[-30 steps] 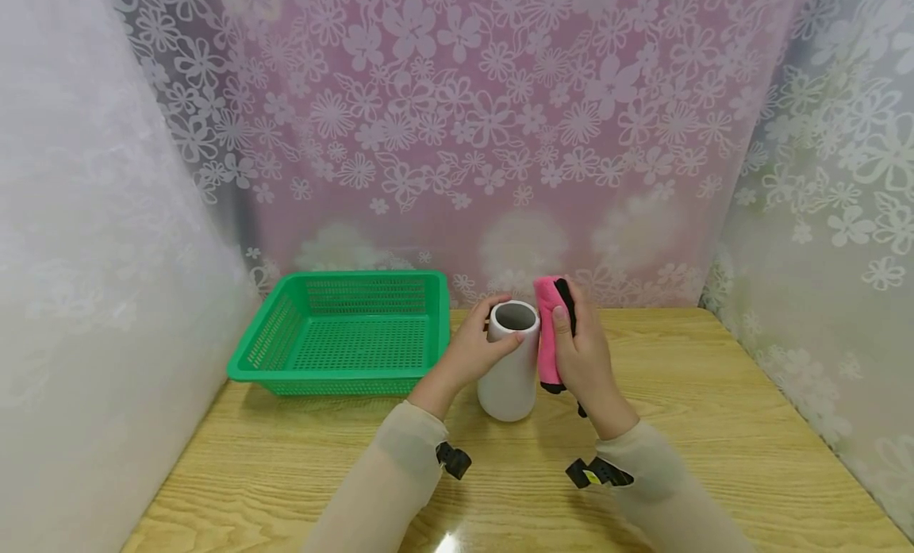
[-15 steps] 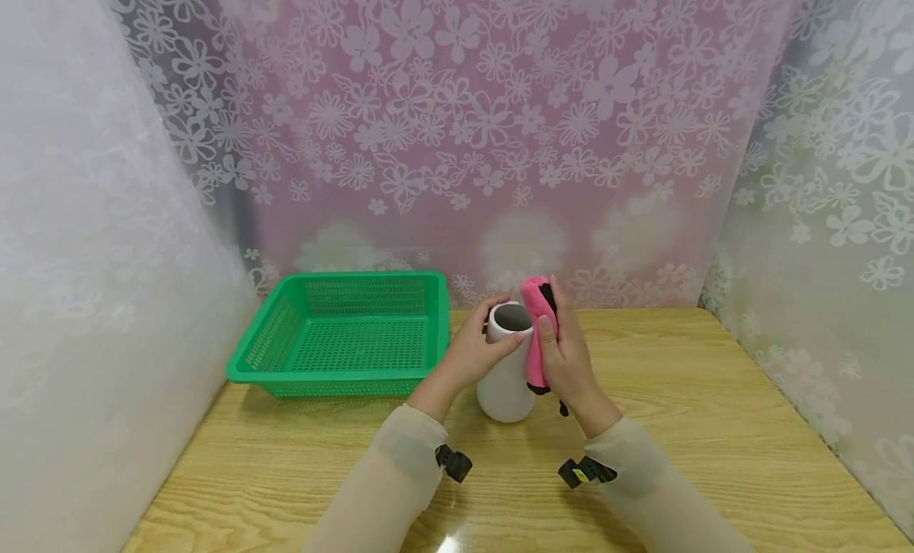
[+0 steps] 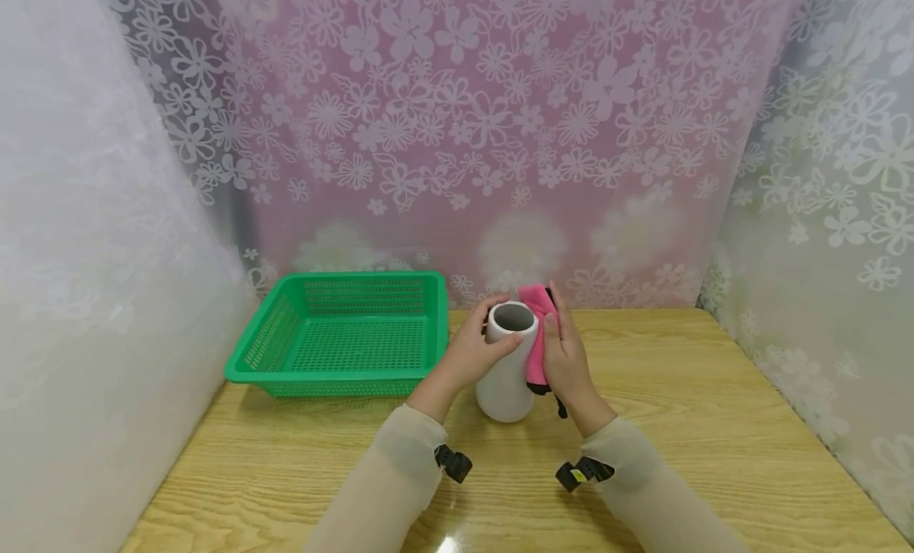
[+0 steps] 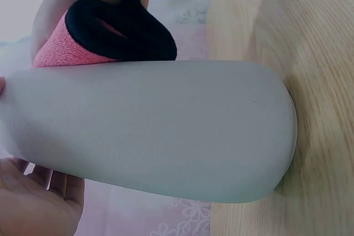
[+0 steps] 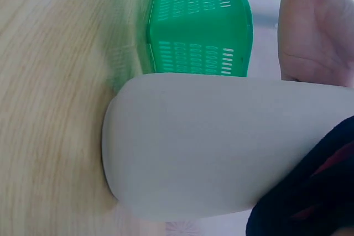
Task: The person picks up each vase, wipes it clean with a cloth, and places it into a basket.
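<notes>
A white vase (image 3: 505, 386) with a round open mouth stands upright on the wooden table. My left hand (image 3: 474, 347) grips it near the rim, thumb across the front and fingers behind. On the vase's right side my right hand (image 3: 569, 362) holds a folded pink cloth (image 3: 537, 362) with black edging against the wall. In the left wrist view the cloth's black looped edge (image 4: 124, 34) lies along the vase's smooth body (image 4: 155, 125). The right wrist view shows the vase's base (image 5: 119, 142) on the tabletop, with dark cloth edging (image 5: 310, 192) at its upper part.
A green plastic basket (image 3: 336, 374) with perforated walls sits on the table to the left of the vase, nothing inside it. The wooden table (image 3: 678, 426) ends at a floral curtain (image 3: 457, 140) behind, with pale curtains on both sides.
My right hand has moved left with the cloth, from beside the vase to against it, and has dropped slightly. The left hand keeps its grip near the rim.
</notes>
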{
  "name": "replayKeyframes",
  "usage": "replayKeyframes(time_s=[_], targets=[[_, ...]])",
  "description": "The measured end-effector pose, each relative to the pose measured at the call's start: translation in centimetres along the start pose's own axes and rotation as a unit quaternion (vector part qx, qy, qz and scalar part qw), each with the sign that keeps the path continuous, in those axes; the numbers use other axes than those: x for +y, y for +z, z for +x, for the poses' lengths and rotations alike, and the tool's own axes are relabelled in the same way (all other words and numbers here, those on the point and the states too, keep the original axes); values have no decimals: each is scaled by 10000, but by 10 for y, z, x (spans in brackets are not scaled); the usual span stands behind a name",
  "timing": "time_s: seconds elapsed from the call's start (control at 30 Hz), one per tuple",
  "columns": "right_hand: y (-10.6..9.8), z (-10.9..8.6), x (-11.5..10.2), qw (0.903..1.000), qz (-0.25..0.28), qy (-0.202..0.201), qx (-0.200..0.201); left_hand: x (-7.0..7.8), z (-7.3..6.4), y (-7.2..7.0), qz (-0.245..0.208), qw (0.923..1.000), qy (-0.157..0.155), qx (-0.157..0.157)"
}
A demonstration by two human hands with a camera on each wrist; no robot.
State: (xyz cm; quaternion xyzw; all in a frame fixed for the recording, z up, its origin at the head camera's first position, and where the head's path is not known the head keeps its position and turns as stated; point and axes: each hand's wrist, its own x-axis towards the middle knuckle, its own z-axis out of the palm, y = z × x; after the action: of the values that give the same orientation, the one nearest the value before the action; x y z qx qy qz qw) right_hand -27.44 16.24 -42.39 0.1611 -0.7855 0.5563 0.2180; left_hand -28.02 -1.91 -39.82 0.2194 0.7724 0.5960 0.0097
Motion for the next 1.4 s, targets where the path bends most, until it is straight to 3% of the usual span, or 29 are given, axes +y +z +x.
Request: replayKeyframes(time_s=[0.43, 0.83, 1.0, 1.4], targets=[[1, -9, 14, 9930, -311, 1066, -397, -1, 1, 0, -8, 10000, 63, -3], [5, -19, 32, 9792, -781, 1747, -679, 0, 0, 0, 21, 10000, 18, 23], [6, -21, 42, 9747, -981, 1849, -790, 0, -2, 0, -12, 10000, -59, 58], [3, -20, 47, 9450, -1740, 2308, -1528, 0, -2, 1, -9, 10000, -31, 50]])
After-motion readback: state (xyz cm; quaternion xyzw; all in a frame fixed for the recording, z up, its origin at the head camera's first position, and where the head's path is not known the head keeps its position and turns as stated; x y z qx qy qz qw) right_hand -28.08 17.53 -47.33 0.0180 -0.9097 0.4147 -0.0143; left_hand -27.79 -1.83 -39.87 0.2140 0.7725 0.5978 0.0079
